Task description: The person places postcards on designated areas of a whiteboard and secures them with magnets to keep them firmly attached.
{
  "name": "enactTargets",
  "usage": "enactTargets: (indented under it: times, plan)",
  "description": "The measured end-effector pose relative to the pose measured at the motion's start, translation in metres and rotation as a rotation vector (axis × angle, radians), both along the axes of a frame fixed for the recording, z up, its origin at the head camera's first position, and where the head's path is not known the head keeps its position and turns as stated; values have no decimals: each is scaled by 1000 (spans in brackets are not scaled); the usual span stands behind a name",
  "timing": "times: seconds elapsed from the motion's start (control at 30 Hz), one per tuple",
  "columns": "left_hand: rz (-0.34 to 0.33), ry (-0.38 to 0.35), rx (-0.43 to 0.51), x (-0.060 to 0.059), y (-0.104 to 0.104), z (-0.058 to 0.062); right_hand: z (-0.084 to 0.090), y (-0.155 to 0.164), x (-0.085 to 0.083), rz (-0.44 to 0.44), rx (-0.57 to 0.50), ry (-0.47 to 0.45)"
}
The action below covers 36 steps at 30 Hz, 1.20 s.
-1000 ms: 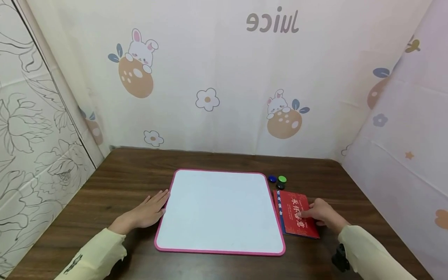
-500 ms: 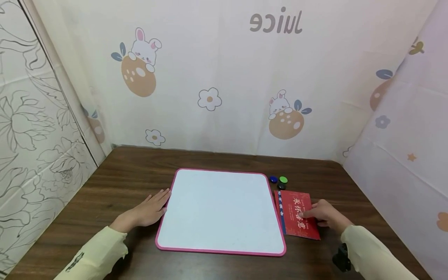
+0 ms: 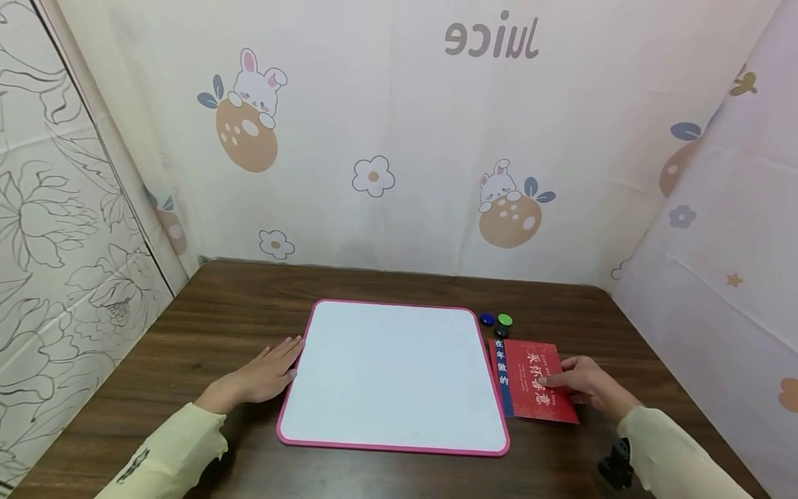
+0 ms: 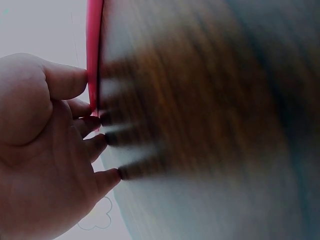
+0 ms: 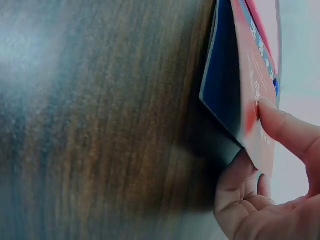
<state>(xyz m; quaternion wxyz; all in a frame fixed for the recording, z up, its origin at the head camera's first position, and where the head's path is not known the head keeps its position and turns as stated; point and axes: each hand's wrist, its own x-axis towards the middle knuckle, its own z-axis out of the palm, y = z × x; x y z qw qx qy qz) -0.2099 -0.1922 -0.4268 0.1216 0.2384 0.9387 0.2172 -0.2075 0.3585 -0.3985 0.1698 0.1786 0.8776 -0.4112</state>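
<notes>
My right hand (image 3: pixel 589 381) pinches the right side of a red booklet (image 3: pixel 530 378) with white writing, to the right of the whiteboard. Its thumb presses on the cover, and in the right wrist view curled fingers (image 5: pixel 239 177) are under the edge. A dark blue sheet or booklet (image 5: pixel 222 75) lies below the red cover; its strip with white characters shows along the left in the head view. My left hand (image 3: pixel 264 374) lies with fingers extended, fingertips touching the left edge of a white whiteboard (image 3: pixel 393 374) with a pink frame.
Beyond the booklet, beside the whiteboard's upper right corner, are a blue round magnet-like disc (image 3: pixel 487 319), a green one (image 3: pixel 505 319) and a black one (image 3: pixel 501 332). All lie on a dark wooden table (image 3: pixel 249 298), backed by a printed curtain (image 3: pixel 405 104).
My right hand has drawn the red booklet slightly to the right, baring more of the blue strip with white characters. The left hand stays at the whiteboard's edge.
</notes>
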Motion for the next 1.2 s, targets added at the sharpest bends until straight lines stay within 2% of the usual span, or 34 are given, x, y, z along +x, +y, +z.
enactTargets:
  times: [0.5, 0.97, 1.2]
  plan:
    - [2, -4, -8, 0, 1, 1, 2, 12, 1, -59, -229, -24]
    - [-10, 4, -3, 2, 3, 1, 1, 18, 2, -126, -338, -19]
    - [-10, 6, -16, 1, 4, 2, 4, 12, 1, -113, -366, -14]
